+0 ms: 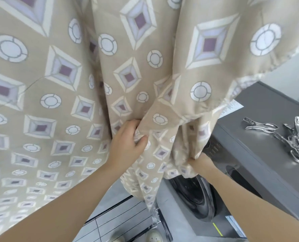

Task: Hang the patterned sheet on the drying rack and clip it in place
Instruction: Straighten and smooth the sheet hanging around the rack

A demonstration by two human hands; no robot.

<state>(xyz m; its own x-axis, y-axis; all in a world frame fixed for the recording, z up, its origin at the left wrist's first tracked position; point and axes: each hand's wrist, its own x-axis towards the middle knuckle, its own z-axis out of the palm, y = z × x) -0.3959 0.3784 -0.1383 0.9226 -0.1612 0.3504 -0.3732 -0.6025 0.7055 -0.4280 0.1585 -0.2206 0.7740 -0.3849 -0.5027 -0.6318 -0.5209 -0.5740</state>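
A beige patterned sheet (pixel 61 70) with diamonds and circles hangs down from above and fills most of the view. The drying rack is hidden behind it. My left hand (pixel 127 142) grips a fold of the sheet near the middle. My right hand (pixel 200 163) pinches a bunched lower edge of the sheet, just in front of the washing machine. Several metal clips (pixel 283 137) lie loose on the machine's top, to the right of both hands.
A dark grey front-loading washing machine (pixel 260 165) stands at the right, its round door (pixel 194 194) below my right hand. Grey floor tiles (pixel 120 217) and the tips of slippers (pixel 154 236) show at the bottom.
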